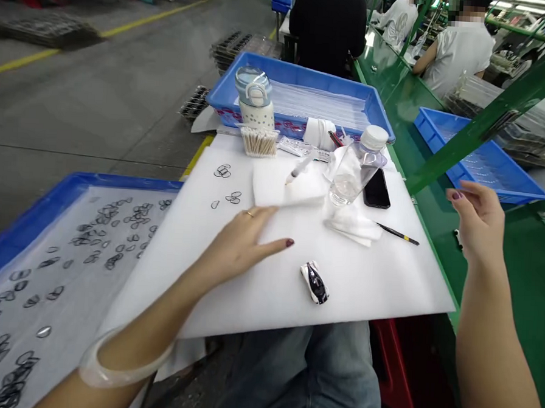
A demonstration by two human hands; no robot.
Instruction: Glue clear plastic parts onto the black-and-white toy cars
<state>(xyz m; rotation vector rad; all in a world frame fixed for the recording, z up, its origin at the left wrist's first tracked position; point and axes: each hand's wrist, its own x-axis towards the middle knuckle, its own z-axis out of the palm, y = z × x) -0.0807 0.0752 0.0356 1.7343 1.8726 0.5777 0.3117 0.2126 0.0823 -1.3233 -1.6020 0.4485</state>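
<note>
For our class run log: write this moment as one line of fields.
left hand: flat on white sheet | right hand: open, raised over green bench | nearby: toy car, bottle

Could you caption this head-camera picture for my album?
Left hand flat on a white foam sheet beside a toy car; right hand raised, empty.

Setting: factory assembly floor, seated bench work. Left of the left hand [240,242], a blue tray [35,207] holds many small dark rings; beyond the right hand [477,221] runs a green line table [404,132] with green framing and another blue bin [485,160], other workers [458,49] seated along it. Bare concrete floor with yellow lane marking [103,34] far left; stacked trays there, probably, though blurred.
</note>
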